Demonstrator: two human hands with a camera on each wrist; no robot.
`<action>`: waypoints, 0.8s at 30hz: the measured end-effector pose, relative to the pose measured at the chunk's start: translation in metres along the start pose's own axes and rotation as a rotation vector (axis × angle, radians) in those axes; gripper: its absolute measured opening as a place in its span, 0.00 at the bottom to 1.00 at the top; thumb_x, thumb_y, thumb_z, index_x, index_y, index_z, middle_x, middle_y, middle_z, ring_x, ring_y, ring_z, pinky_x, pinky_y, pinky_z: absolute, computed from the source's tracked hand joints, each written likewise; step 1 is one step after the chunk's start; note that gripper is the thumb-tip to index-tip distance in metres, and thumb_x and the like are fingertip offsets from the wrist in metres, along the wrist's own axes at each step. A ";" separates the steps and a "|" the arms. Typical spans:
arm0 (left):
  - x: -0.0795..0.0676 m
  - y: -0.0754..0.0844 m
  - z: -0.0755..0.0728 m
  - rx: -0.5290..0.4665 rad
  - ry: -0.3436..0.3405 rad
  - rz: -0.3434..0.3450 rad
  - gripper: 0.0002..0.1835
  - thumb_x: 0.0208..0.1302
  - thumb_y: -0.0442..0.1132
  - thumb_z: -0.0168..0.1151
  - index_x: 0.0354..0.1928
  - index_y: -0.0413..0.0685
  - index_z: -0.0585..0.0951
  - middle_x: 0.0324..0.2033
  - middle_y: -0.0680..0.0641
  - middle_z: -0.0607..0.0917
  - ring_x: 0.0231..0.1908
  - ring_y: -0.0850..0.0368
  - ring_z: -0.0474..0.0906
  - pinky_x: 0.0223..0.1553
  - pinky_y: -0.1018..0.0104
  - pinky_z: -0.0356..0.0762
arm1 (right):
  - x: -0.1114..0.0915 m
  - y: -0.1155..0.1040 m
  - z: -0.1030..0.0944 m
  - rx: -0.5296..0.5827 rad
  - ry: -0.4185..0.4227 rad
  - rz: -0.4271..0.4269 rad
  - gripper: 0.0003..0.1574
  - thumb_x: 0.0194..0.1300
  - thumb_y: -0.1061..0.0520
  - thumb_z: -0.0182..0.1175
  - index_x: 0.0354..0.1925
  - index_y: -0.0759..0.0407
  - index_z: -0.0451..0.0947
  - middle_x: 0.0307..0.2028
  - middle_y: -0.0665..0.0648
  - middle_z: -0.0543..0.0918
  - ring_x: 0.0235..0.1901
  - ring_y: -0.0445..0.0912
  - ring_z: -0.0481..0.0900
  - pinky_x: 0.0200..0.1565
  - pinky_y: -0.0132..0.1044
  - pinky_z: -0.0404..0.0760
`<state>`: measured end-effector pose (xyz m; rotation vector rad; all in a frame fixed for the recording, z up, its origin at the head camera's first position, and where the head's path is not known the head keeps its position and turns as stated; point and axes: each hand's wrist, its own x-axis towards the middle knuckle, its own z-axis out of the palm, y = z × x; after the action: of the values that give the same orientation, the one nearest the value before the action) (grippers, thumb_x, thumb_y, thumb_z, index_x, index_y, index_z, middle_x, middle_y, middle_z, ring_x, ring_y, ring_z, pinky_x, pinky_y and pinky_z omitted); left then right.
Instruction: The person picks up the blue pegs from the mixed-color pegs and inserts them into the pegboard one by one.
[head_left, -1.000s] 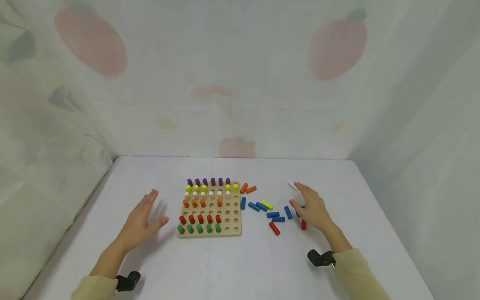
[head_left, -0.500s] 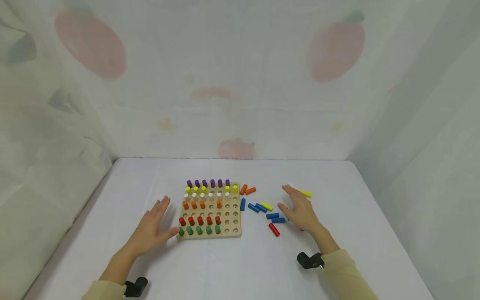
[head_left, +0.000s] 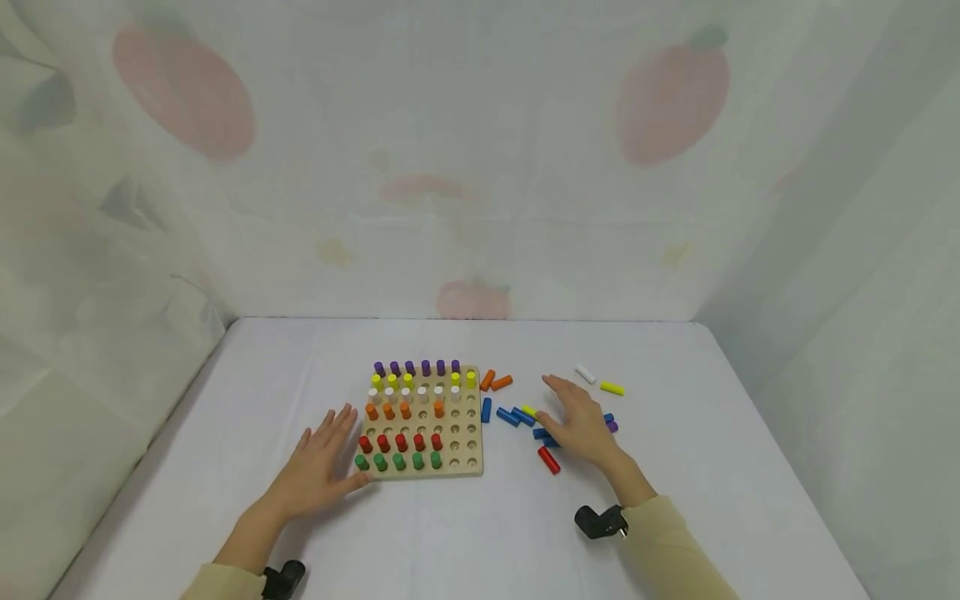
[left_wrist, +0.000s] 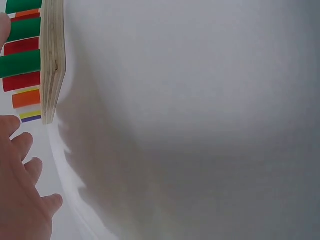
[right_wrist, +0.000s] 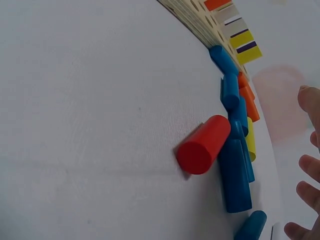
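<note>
A wooden pegboard (head_left: 463, 431) holds rows of purple, yellow, white, orange, red and green pegs, with bare holes mostly at its right. My left hand (head_left: 315, 471) is at the board's left side, fingers extended, the thumb by the near-left corner. Whether it touches the board I cannot tell. Green pegs (left_wrist: 21, 63) stand near its fingers in the left wrist view. Over the loose pegs, my right hand (head_left: 585, 429) hovers with fingers spread and nothing held, partly covering blue pegs (head_left: 540, 433). A loose red peg (right_wrist: 202, 145) lies near it on the table.
Right of the board lie two orange pegs (head_left: 502, 382), more blue pegs (head_left: 507, 417) and a partly hidden yellow one. Farther right are a white peg (head_left: 586, 375), a yellow peg (head_left: 612, 388) and a purple peg (head_left: 612, 427). White cloth (head_left: 480, 250) surrounds the table.
My left hand has moved right, up to the board's left edge. The right hand has shifted left over the blue pegs, uncovering the white and yellow pegs behind it.
</note>
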<state>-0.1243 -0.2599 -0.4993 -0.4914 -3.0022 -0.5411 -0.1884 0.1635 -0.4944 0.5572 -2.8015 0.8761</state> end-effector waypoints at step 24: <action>0.005 -0.008 0.015 0.054 -0.073 -0.025 0.54 0.48 0.73 0.54 0.71 0.48 0.53 0.70 0.43 0.54 0.69 0.39 0.48 0.62 0.33 0.46 | 0.015 -0.009 0.026 -0.019 -0.092 0.050 0.36 0.59 0.44 0.61 0.64 0.49 0.65 0.62 0.54 0.70 0.61 0.51 0.67 0.60 0.54 0.67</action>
<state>-0.1313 -0.2606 -0.5158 -0.4805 -3.0869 -0.4525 -0.1990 0.1367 -0.5075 0.5405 -2.9153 0.8527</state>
